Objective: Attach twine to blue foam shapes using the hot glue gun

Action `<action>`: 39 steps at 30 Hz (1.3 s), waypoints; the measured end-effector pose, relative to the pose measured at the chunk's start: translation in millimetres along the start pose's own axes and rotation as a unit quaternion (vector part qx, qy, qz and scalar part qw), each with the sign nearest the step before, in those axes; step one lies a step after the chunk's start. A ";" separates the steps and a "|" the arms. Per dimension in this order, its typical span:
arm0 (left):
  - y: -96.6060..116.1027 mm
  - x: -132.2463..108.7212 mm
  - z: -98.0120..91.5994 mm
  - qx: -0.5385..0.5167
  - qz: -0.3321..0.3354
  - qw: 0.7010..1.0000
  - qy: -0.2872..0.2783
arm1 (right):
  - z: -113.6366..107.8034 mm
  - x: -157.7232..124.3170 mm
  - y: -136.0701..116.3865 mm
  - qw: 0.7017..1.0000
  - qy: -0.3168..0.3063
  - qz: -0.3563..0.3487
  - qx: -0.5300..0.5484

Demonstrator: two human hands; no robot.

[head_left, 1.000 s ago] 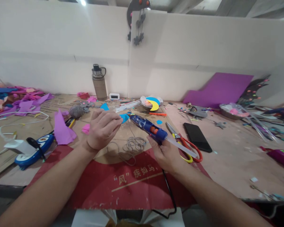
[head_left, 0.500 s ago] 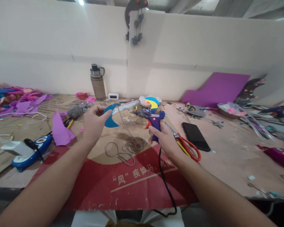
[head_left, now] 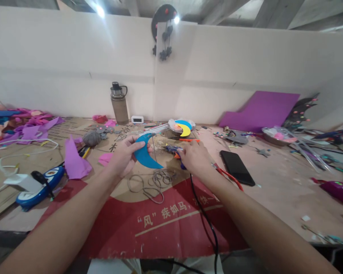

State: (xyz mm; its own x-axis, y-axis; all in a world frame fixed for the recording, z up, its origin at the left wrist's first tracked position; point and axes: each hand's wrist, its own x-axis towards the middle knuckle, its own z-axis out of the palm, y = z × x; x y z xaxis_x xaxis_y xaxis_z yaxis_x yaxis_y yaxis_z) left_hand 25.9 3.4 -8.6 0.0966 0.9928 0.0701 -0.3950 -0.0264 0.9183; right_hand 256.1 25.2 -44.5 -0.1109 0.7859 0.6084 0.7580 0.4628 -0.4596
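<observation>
Blue crescent (head_left: pixel 148 153) is up off the counter (head_left: pixel 277 201), pinched by its upper edge in the left hand (head_left: pixel 125 156), fingers closed. Gray string (head_left: pixel 160 182) lies coiled on the near side of the crescent. Glue gun (head_left: pixel 174 149) sits right of the crescent; right hand (head_left: pixel 194 156) is curled over it, fingers partly hidden, can't tell how firmly closed. Step looks like gluing string to crescent, gun being parked or picked up. Next move calls for keeping the nozzle off the left fingers.
</observation>
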 end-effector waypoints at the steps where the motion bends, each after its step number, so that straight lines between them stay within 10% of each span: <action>1: -1.3 -0.6 1.5 0.000 0.000 1.000 -0.005 | -3.6 -1.5 -11.8 1.000 0.009 0.009 0.012; 9: -12.7 -4.3 9.4 0.013 0.036 0.999 -0.002 | 14.0 -4.8 -80.9 0.890 -0.085 0.141 0.426; 20: -18.3 -0.4 2.5 0.148 0.047 0.985 0.071 | 17.0 -6.0 -74.5 0.983 -0.094 0.007 0.157; 26: -15.9 -4.8 -0.7 0.316 0.088 0.942 0.071 | 11.8 -4.6 -70.5 0.986 -0.065 -0.149 -0.028; 30: -15.4 -7.4 -1.0 0.390 0.102 0.911 0.081 | 7.7 4.2 -66.0 0.987 -0.039 -0.158 -0.001; 39: -17.3 -5.0 0.4 0.305 0.045 0.951 -0.003 | -0.4 17.7 -57.4 0.986 -0.015 -0.075 0.147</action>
State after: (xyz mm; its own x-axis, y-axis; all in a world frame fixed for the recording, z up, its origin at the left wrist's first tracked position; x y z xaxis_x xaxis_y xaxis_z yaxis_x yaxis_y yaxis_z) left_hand 32.6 -1.1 -24.7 0.0942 0.9826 0.1603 0.2021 -0.1765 0.9633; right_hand 210.8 12.4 -7.1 -0.2308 0.7088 0.6666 0.5135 0.6707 -0.5353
